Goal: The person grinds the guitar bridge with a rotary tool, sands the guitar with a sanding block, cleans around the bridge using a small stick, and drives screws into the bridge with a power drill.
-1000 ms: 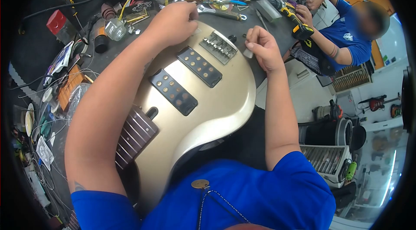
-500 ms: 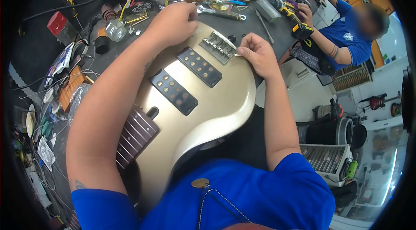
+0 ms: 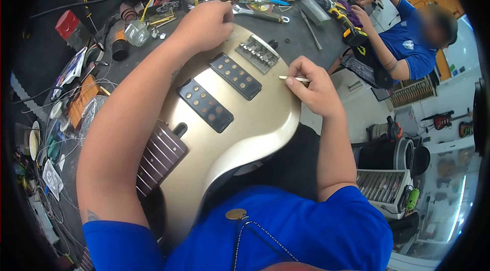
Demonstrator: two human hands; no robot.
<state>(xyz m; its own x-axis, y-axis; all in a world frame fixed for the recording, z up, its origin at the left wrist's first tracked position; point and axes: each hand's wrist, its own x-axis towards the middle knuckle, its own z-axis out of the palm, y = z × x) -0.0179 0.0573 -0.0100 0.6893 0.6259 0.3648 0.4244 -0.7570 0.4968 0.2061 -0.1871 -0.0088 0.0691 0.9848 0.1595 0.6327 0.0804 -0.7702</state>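
A gold bass guitar body lies in front of me, with a metal bridge, two black pickups and a dark fretted neck. My left hand rests at the far edge of the body, its fingers curled. Whatever is under those fingers is hidden. Above the body's right edge, my right hand pinches a thin pale stick between thumb and fingers. The stick points left over the gold top, apart from the bridge.
Beyond the body on the dark bench lie an adjustable wrench, a glass jar, a metal rod and a yellow-black power tool. Cables and papers crowd the left side. A co-worker in a blue shirt is at the upper right.
My right hand has moved away from the bridge, toward me and slightly right, with the stick in it. My left hand stays nearly still. The co-worker's hands have shifted closer together.
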